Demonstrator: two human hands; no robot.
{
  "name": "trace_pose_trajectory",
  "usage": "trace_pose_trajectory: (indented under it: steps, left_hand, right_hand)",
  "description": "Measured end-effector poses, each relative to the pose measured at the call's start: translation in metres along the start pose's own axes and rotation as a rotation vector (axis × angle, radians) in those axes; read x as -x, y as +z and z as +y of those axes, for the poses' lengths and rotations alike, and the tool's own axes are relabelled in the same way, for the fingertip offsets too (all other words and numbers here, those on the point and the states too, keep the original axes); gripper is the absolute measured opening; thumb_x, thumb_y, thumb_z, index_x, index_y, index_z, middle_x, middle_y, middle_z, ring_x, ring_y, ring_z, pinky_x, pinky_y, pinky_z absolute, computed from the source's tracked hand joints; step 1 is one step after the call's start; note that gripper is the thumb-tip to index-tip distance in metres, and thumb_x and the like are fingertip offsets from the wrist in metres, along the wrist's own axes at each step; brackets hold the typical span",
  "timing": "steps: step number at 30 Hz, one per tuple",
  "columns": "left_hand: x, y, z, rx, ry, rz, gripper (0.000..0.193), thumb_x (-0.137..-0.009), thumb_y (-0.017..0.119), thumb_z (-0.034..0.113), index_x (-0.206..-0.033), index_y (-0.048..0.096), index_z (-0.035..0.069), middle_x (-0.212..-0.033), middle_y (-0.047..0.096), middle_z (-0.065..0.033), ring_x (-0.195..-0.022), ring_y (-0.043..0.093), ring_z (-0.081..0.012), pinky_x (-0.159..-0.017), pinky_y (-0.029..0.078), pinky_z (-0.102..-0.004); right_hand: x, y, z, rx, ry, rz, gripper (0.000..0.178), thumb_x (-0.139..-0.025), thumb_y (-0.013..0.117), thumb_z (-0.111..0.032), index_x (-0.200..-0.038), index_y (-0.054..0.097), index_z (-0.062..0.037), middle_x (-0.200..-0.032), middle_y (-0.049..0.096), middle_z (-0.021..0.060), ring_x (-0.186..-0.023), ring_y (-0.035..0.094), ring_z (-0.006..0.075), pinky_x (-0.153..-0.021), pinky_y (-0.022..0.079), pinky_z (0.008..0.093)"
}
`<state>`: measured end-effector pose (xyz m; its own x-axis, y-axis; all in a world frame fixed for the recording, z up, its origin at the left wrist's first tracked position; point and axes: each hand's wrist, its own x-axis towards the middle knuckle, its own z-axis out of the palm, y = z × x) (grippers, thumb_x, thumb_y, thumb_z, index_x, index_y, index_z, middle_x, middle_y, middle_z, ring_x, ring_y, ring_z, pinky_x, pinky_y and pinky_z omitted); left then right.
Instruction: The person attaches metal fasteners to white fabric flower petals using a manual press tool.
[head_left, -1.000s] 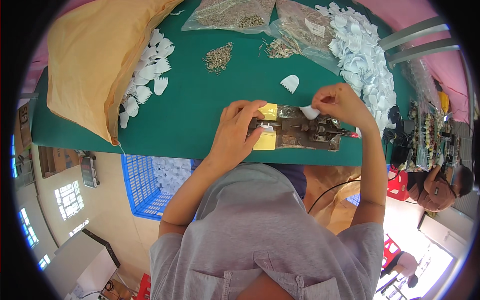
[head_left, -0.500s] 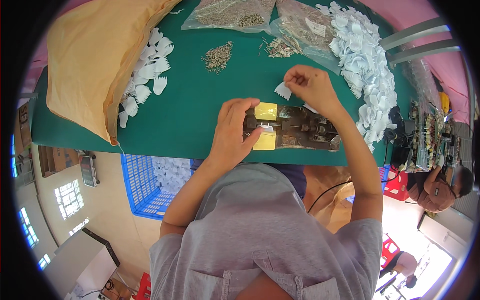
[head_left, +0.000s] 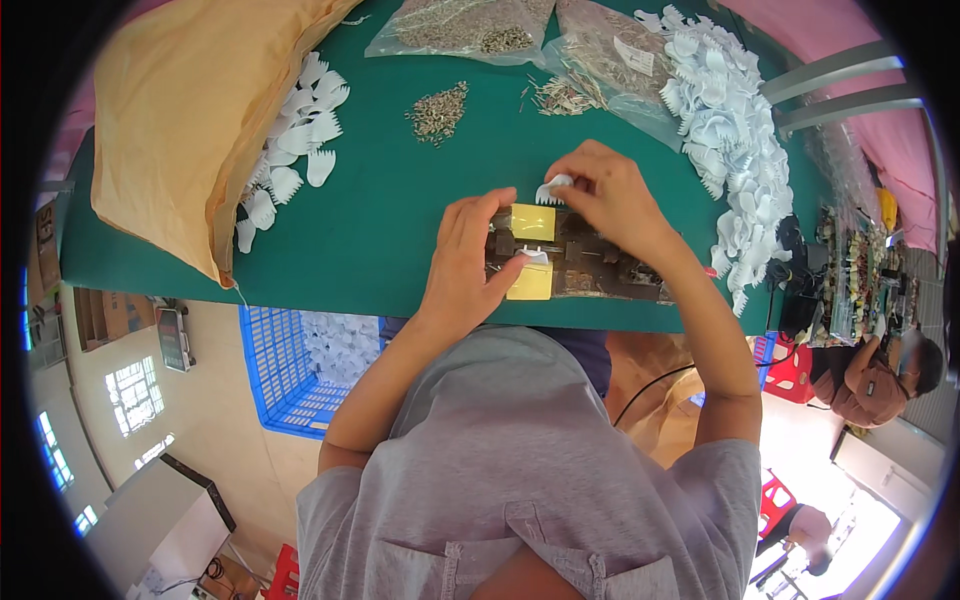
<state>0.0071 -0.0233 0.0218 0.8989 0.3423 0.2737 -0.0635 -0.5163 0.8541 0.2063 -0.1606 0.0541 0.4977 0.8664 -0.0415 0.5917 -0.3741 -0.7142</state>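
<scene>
A dark metal jig (head_left: 588, 268) with yellow patches lies near the front edge of the green table. My left hand (head_left: 462, 258) is closed around its left end. The left thumb presses by a small white plastic piece (head_left: 532, 257) seated between the yellow patches. Between the fingertips of my right hand (head_left: 612, 198), a white toothed plastic piece (head_left: 549, 192) is pinched just above the jig's far edge, teeth pointing toward me. My right hand and wrist cover part of the jig's right side.
White toothed pieces lie in a long heap (head_left: 735, 150) at right and a smaller pile (head_left: 295, 140) beside a brown paper sack (head_left: 170, 140). Small metal parts (head_left: 437, 113) and clear bags (head_left: 455, 30) sit farther back. A blue basket (head_left: 275, 375) stands below the table edge.
My right hand has moved left and slightly toward the jig with the white toothed piece, which has turned. My left hand has stayed on the jig.
</scene>
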Motion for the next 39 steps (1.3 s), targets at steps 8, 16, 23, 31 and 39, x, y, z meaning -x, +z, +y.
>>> trace_pose_trajectory:
  steps: [8, 16, 23, 31, 39]
  left_hand:
    - [0.001, -0.002, -0.004, 0.034, -0.037, -0.061, 0.079, -0.085, 0.078, 0.000, -0.154, 0.041, 0.006, -0.135, 0.061, -0.0131, -0.125, 0.058, -0.0314, -0.108, 0.047, -0.0429]
    - [-0.002, 0.000, -0.009, 0.017, -0.025, -0.087, 0.077, -0.087, 0.077, 0.001, -0.155, 0.041, 0.005, -0.116, 0.071, -0.0107, -0.124, 0.058, -0.0297, -0.107, 0.047, -0.0424]
    - [0.002, 0.002, -0.011, 0.064, -0.018, -0.093, 0.076, -0.088, 0.076, 0.007, -0.156, 0.040, 0.009, -0.119, 0.072, -0.0062, -0.124, 0.055, -0.0304, -0.107, 0.044, -0.0449]
    - [0.000, 0.001, -0.014, 0.025, 0.003, -0.095, 0.078, -0.087, 0.076, 0.006, -0.155, 0.040, 0.009, -0.118, 0.072, -0.0061, -0.122, 0.056, -0.0301, -0.106, 0.045, -0.0443]
    - [-0.003, -0.001, -0.010, 0.094, -0.041, -0.130, 0.075, -0.085, 0.078, 0.001, -0.152, 0.046, 0.009, -0.116, 0.069, -0.0072, -0.121, 0.058, -0.0276, -0.103, 0.049, -0.0403]
  right_hand:
    - [0.015, 0.002, -0.029, -0.180, -0.044, -0.255, 0.019, -0.087, 0.076, -0.011, -0.104, 0.078, -0.0019, -0.093, 0.073, 0.0122, -0.081, 0.070, 0.0236, -0.075, 0.056, 0.0347]
    - [0.028, 0.010, -0.031, -0.304, 0.089, -0.167, 0.014, -0.094, 0.074, -0.010, -0.104, 0.080, -0.0026, -0.092, 0.075, 0.0065, -0.084, 0.070, 0.0133, -0.077, 0.055, 0.0282]
    - [0.047, 0.022, -0.031, -0.380, 0.126, 0.021, 0.017, -0.093, 0.075, -0.005, -0.110, 0.076, 0.0000, -0.096, 0.078, 0.0051, -0.088, 0.071, 0.0096, -0.083, 0.057, 0.0260]
    - [0.059, 0.024, -0.037, -0.316, -0.008, 0.100, 0.019, -0.086, 0.078, -0.005, -0.104, 0.073, -0.0039, -0.100, 0.077, 0.0067, -0.088, 0.074, 0.0233, -0.085, 0.055, 0.0349]
    - [0.071, 0.049, -0.034, 0.162, -0.207, 0.364, 0.018, -0.075, 0.081, -0.002, -0.086, 0.068, -0.0068, -0.102, 0.076, 0.0064, -0.094, 0.071, 0.0271, -0.080, 0.050, 0.0391]
